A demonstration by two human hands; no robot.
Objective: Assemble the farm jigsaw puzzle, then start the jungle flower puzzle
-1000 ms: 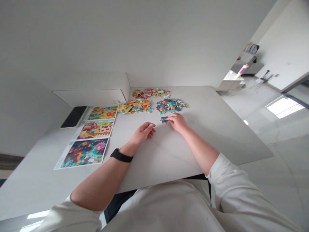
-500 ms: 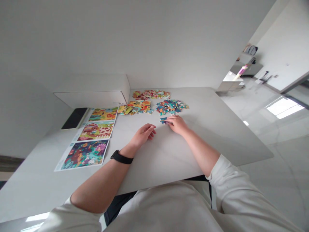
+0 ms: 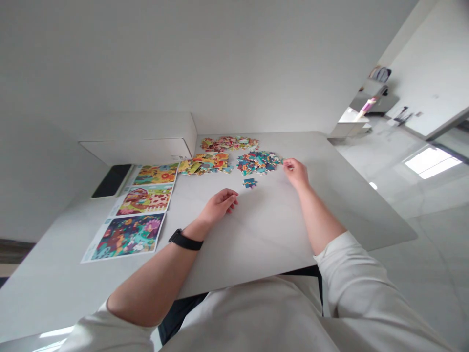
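My right hand (image 3: pixel 295 172) is at the right edge of a pile of blue and teal jigsaw pieces (image 3: pixel 258 163), its fingertips pinched together. Whether they hold a piece is too small to tell. A little below that pile, a small joined group of blue puzzle pieces (image 3: pixel 250 183) lies apart on the white table (image 3: pixel 264 230), touched by neither hand. My left hand (image 3: pixel 220 206) rests on the tabletop, fingers loosely curled, holding nothing. Two more piles, one of yellow-orange pieces (image 3: pixel 207 163) and one of red-pink pieces (image 3: pixel 229 143), lie farther off.
Three printed picture sheets (image 3: pixel 143 199) lie in a row along the table's left side. Beyond them are a black phone (image 3: pixel 112 181) and a white box (image 3: pixel 139 142). The table's right edge drops to a glossy tiled floor (image 3: pixel 414 274).
My right hand has let go of the small blue group and moved up and right to the blue pile. The group stays on the table. My left hand has barely moved.
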